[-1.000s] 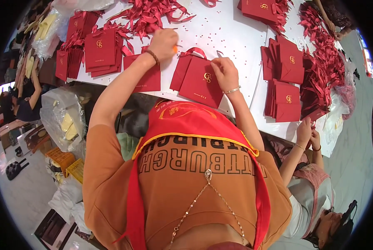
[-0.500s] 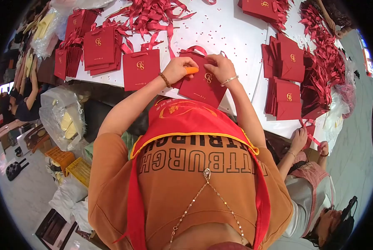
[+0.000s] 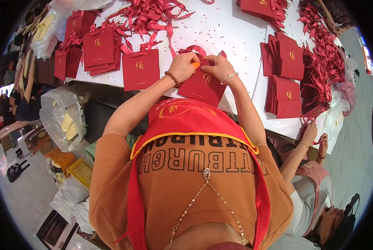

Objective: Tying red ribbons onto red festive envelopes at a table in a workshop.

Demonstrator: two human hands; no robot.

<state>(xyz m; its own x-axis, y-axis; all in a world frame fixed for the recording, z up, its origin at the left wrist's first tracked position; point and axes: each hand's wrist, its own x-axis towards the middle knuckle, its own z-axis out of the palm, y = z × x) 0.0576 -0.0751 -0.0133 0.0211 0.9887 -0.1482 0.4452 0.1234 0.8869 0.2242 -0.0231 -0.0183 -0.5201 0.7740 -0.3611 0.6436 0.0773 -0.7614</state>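
Observation:
Just in front of me a flat red paper gift bag (image 3: 202,88) with a gold emblem lies at the table's near edge. My left hand (image 3: 183,68), with an orange cover on one finger, is closed at the bag's top edge. Beside it my right hand (image 3: 220,68) has its fingers bent over the same edge, thumb toward the left hand. The two hands almost touch. Behind them a loop of red ribbon (image 3: 194,50) rises from the top of the bag. My fingers hide the spot where ribbon and bag meet.
To the left lie a single red bag (image 3: 141,70) and stacked bags (image 3: 99,48). Loose red ribbons (image 3: 151,16) heap up beyond. More bags (image 3: 289,56) stand at the right, near a co-worker's hands (image 3: 310,134) holding ribbon. Small red dots litter the white table (image 3: 240,43).
My left hand has moved right, closer to my right hand, and its orange-covered finger now points up toward the bag's top edge. The co-worker's hands at the right have shifted.

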